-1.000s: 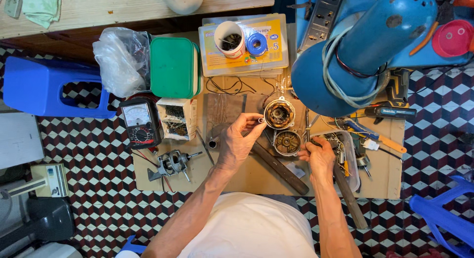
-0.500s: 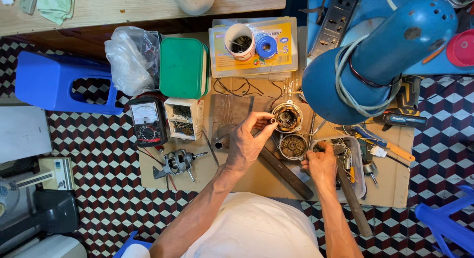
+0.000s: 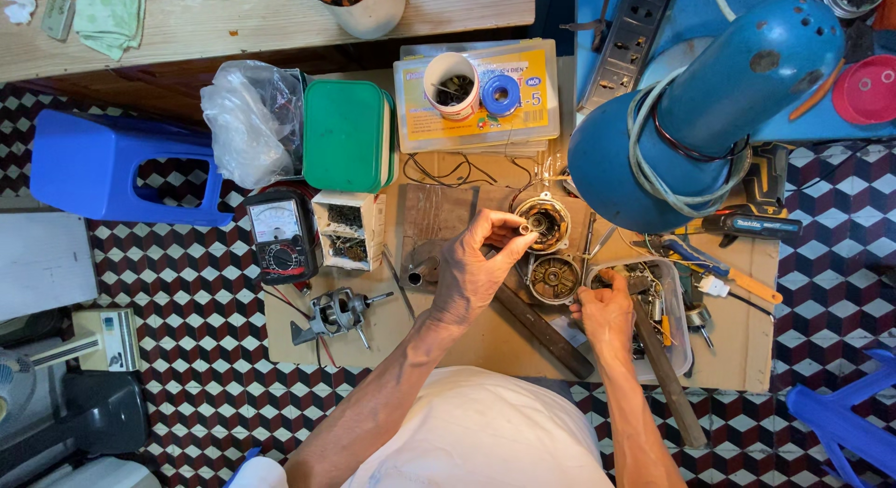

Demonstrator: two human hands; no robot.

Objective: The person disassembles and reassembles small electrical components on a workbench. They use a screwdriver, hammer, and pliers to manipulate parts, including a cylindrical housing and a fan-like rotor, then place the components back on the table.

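At the far left a blue plastic stool (image 3: 112, 175) stands on the checkered floor, and just right of it a crumpled clear plastic bag (image 3: 247, 119) lies against a green lidded box (image 3: 345, 135). Below these, on the cardboard work mat (image 3: 467, 343), sit an analog multimeter (image 3: 283, 236), a small open carton of parts (image 3: 347, 230) and a bare motor rotor with its shaft (image 3: 338, 313). The left hand (image 3: 471, 269) is raised over the middle of the mat, thumb and forefinger pinched shut on a small metal ring (image 3: 525, 228), which sits just at the edge of the round motor housing with copper windings (image 3: 544, 221). A second round motor cover (image 3: 553, 278) lies directly below that housing. The right hand (image 3: 607, 311) rests beside it, fingers curled down at the rim of a clear plastic tray of tools (image 3: 681, 343); whether it grips anything there cannot be told. Farther back a white cup (image 3: 452, 85) and a blue tape roll (image 3: 501, 94) stand on a yellow parts case (image 3: 541, 124), and to the right a large blue lamp shade (image 3: 691, 124) hangs over the bench.
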